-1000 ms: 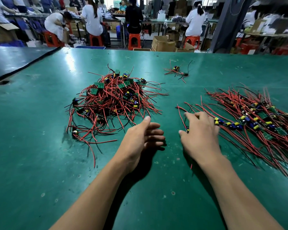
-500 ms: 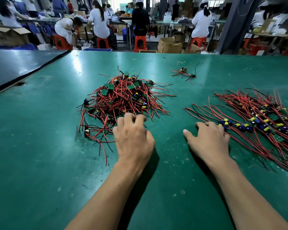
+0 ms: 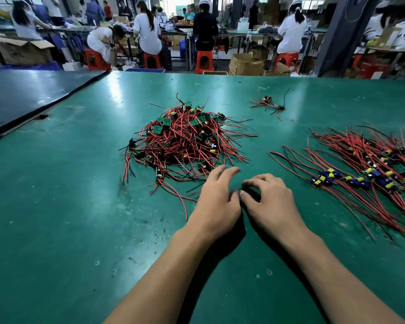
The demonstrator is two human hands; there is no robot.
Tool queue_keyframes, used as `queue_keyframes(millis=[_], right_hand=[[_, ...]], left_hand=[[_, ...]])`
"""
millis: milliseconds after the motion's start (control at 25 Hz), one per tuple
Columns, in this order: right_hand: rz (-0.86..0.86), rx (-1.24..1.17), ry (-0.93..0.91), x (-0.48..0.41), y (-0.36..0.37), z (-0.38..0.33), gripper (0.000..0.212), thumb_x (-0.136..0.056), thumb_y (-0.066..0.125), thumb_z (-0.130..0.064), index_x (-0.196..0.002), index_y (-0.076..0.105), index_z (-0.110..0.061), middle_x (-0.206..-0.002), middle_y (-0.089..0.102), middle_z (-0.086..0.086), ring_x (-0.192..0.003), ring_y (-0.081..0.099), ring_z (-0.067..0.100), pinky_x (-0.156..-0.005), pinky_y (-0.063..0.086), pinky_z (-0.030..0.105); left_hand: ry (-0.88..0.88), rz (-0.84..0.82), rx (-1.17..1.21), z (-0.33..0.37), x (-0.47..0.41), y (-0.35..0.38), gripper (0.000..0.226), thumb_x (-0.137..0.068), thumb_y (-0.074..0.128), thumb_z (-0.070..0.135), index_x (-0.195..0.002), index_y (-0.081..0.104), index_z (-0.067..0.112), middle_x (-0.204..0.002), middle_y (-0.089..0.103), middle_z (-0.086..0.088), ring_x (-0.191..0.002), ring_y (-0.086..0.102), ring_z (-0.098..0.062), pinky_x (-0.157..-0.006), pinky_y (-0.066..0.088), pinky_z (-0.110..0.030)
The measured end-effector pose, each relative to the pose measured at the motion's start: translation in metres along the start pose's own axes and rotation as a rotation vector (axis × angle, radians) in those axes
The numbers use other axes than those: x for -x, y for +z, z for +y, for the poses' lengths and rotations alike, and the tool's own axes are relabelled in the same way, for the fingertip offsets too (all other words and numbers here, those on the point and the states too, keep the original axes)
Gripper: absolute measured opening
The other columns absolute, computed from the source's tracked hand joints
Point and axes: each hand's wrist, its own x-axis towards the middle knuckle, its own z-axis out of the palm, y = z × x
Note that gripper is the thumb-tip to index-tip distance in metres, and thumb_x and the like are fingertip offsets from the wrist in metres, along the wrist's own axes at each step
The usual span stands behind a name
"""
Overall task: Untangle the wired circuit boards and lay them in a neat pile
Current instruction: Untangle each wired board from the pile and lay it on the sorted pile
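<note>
A green table (image 3: 56, 218) fills the view, and a dark mat (image 3: 21, 94) covers its far left corner. Left of the middle lies a tangled heap (image 3: 185, 139) of small circuit boards with red and black wires, loose wire ends trailing off toward the near side. The left hand (image 3: 216, 206) comes in from the lower middle on a bare forearm, palm down, fingers stretched forward and slightly spread, the fingertips (image 3: 222, 169) just at the near edge of the heap; it grips nothing that can be seen. Right beside it the right hand (image 3: 270, 204) lies knuckles up with its fingers curled under, thumb tip meeting the left thumb; whether it pinches anything there cannot be told. Farther back, right of the middle, a few stray boards (image 3: 268, 104) lie apart with their wires. At the right edge a sorted pile (image 3: 369, 169) lies with wires running roughly parallel and the boards lined up in a row.
</note>
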Motion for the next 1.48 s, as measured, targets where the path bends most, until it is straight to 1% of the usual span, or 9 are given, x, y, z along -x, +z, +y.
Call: queue_keyframes(millis=[160,280,480,720,880,1120,1240,1360,1480], right_hand=[[-0.002,-0.036,0.016,-0.002,-0.001,0.001,0.023,-0.087,0.071,-0.033,-0.107,0.075,-0.023,-0.116,0.065,0.001,-0.116,0.053,0.024,-0.1,0.04,0.037],[-0.024,-0.062,0.025,-0.002,-0.004,0.002,0.023,-0.086,0.07,-0.027,-0.109,0.075,-0.024,-0.117,0.064,0.0,-0.118,0.052,0.024,-0.101,0.039,0.037],[-0.04,-0.059,0.03,-0.002,-0.004,0.003,0.025,-0.086,0.069,-0.024,-0.11,0.074,-0.025,-0.119,0.064,-0.002,-0.119,0.051,0.021,-0.102,0.038,0.035],[-0.035,-0.118,0.041,-0.006,-0.007,0.005,0.027,-0.085,0.073,-0.021,-0.112,0.073,-0.024,-0.119,0.066,-0.001,-0.119,0.054,0.024,-0.104,0.04,0.042],[-0.106,-0.107,-0.009,-0.007,-0.016,0.009,0.046,-0.085,0.07,-0.016,-0.128,0.065,-0.029,-0.127,0.061,-0.001,-0.124,0.05,0.023,-0.108,0.037,0.043],[-0.218,-0.096,-0.125,-0.007,-0.023,0.011,0.062,-0.087,0.072,-0.027,-0.144,0.048,-0.038,-0.139,0.053,-0.008,-0.13,0.047,0.017,-0.111,0.03,0.04],[-0.197,-0.102,-0.207,-0.005,-0.018,0.009,0.043,-0.087,0.072,-0.029,-0.127,0.063,-0.04,-0.124,0.065,-0.016,-0.121,0.052,0.012,-0.106,0.034,0.043],[-0.077,-0.232,-0.168,-0.006,-0.017,0.011,0.017,-0.087,0.074,-0.028,-0.104,0.074,-0.03,-0.101,0.073,-0.014,-0.101,0.062,0.011,-0.094,0.044,0.041],[0.028,-0.562,-0.001,-0.011,-0.021,0.012,0.013,-0.089,0.073,-0.016,-0.101,0.076,-0.019,-0.092,0.074,-0.006,-0.082,0.063,0.008,-0.08,0.048,0.025]], left_hand=[[0.129,0.076,0.04,0.002,0.002,0.002,0.038,-0.083,0.053,-0.002,-0.118,0.065,0.004,-0.128,0.057,-0.012,-0.121,0.053,-0.02,-0.104,0.031,-0.009],[0.162,0.163,-0.037,0.006,0.004,0.004,0.03,-0.085,0.06,0.016,-0.114,0.067,0.009,-0.119,0.06,-0.006,-0.113,0.056,-0.02,-0.101,0.042,-0.026],[-0.096,0.11,-0.329,-0.007,0.003,0.002,0.054,-0.086,0.06,0.054,-0.124,0.061,0.016,-0.125,0.056,-0.007,-0.119,0.049,-0.025,-0.101,0.04,-0.035],[0.061,0.008,-0.271,0.004,0.006,0.004,0.02,-0.088,0.055,0.021,-0.103,0.065,0.012,-0.104,0.068,-0.007,-0.1,0.059,-0.031,-0.083,0.047,-0.041],[0.213,-0.041,-0.129,0.015,0.009,0.007,0.022,-0.079,0.05,0.011,-0.092,0.068,0.012,-0.093,0.07,-0.007,-0.089,0.062,-0.032,-0.075,0.049,-0.04],[0.127,0.254,0.114,0.009,0.002,0.005,0.024,-0.072,0.056,-0.009,-0.083,0.073,0.004,-0.091,0.072,-0.005,-0.087,0.066,-0.017,-0.084,0.051,-0.022],[-0.114,0.246,0.447,0.01,0.001,0.003,0.023,-0.084,0.052,-0.008,-0.085,0.071,0.005,-0.077,0.072,-0.01,-0.069,0.072,-0.022,-0.066,0.061,-0.033],[-0.176,0.388,0.576,0.011,-0.001,-0.006,0.016,-0.093,0.056,0.013,-0.084,0.069,0.007,-0.075,0.067,-0.015,-0.054,0.061,-0.023,-0.052,0.058,-0.04],[-0.278,0.484,0.71,0.008,-0.004,-0.013,0.03,-0.1,0.053,0.024,-0.081,0.068,0.006,-0.078,0.062,-0.018,-0.053,0.048,-0.012,-0.041,0.048,-0.026]])
